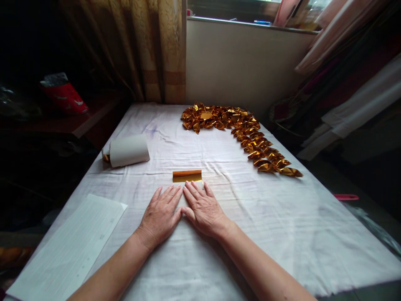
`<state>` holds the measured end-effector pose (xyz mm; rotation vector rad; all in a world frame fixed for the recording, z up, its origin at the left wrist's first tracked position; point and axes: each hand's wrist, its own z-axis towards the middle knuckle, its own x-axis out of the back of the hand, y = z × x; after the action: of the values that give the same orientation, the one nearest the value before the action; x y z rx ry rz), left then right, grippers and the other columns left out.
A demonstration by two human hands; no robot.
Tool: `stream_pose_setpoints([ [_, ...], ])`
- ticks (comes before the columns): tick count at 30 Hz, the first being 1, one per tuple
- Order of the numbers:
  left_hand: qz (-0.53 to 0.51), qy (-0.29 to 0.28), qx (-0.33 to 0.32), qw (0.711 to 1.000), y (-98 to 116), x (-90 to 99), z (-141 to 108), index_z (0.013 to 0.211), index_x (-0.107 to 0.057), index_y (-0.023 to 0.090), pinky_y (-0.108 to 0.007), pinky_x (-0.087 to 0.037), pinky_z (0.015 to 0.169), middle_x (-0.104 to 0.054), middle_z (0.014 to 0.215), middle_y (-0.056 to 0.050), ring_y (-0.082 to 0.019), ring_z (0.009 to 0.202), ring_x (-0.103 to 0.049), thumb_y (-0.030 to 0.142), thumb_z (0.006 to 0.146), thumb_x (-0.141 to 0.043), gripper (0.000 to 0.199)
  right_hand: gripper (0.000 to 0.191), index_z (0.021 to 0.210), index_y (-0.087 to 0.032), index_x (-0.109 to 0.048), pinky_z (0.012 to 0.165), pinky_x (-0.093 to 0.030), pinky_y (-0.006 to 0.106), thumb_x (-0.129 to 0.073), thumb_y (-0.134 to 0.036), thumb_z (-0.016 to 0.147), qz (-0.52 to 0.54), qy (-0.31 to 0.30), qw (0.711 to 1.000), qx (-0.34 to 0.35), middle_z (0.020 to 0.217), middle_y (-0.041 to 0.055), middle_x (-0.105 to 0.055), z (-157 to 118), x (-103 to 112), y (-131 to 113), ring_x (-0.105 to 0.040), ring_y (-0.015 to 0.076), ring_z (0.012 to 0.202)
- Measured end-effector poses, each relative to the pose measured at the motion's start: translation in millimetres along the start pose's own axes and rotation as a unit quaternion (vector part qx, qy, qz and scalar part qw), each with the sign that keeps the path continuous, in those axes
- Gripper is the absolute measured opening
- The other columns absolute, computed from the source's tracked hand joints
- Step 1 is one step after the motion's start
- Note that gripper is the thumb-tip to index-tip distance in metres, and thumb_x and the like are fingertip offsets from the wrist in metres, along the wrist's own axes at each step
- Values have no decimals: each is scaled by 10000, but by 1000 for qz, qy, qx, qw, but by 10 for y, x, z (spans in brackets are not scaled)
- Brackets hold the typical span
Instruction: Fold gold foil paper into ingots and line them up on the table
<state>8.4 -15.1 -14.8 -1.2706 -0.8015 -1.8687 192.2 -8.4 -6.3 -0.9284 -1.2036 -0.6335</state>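
Note:
My left hand (162, 212) lies flat with its fingers stretched forward, near the middle of the cloth. Beside it, my right hand (203, 208) is flat too, its fingertips at the lower edge of a sheet of gold foil paper (187, 176). The two thumbs meet or nearly meet. A shiny gold strip of the sheet shows beyond the fingers; a pale part seems to lie under the hands, mostly hidden. Towards the far right, many folded gold foil pieces (219, 118) form a pile, with a row running down the right side.
A white cloth (266, 234) covers the table. On its left lie a curled roll of white-backed paper (130, 150) and a lined paper sheet (70, 251). A red container (65, 95) stands on a dark side surface. Curtains (156, 50) hang behind; clothes (366, 100) hang at right.

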Motion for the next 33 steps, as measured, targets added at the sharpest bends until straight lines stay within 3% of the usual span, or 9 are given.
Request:
stream_pose_setpoints([
  [7,20,-4,12,1000,-55,46,-92,1353,-549,167,-530,-311,1113,-559,1411,-122,-299,1300,-523,317,949,-449,442,587,1484,-158,-389,1190,-168,568,-438,-461,984,-15,-21,997,-75,1567,110,-287,-225,85,196,-261,278,1466],
  [13,12,0,28,1000,-133,161,-84,1265,-591,207,-551,-286,1102,-637,1325,-90,-300,1238,-561,309,944,-488,352,549,1467,-181,-418,1170,-187,590,-457,-421,975,-12,11,997,-82,1554,105,-340,-279,66,243,-290,288,1454],
  [17,-10,8,65,998,-174,212,163,1021,-645,195,-453,-407,1003,-702,1142,-87,-268,1075,-613,328,925,-545,192,489,1423,-184,-467,1147,-234,569,-463,-353,965,4,60,995,-75,1511,112,-433,-242,54,252,-366,286,1411],
  [22,-57,-3,114,992,-266,109,414,1122,-596,211,-438,-444,957,-650,1219,-89,-293,1121,-571,378,812,-698,366,427,1337,-192,-541,1084,-347,492,-499,-285,922,59,138,986,-69,1398,121,-562,-160,23,353,-512,267,1278],
  [28,-128,9,116,985,-336,5,378,986,-605,236,-437,-414,993,-658,1167,-42,-263,1145,-555,344,803,-705,234,529,1331,-173,-554,993,-433,462,-620,-368,843,86,188,971,-119,1334,156,-599,19,-4,522,-549,303,1224],
  [33,-125,30,104,986,-336,-31,344,1052,-614,238,-453,-403,998,-656,1188,-57,-267,1150,-552,418,856,-646,268,340,1132,-224,-679,986,-419,469,-653,-389,836,80,168,975,-121,1324,124,-603,141,-13,516,-542,306,1229],
])
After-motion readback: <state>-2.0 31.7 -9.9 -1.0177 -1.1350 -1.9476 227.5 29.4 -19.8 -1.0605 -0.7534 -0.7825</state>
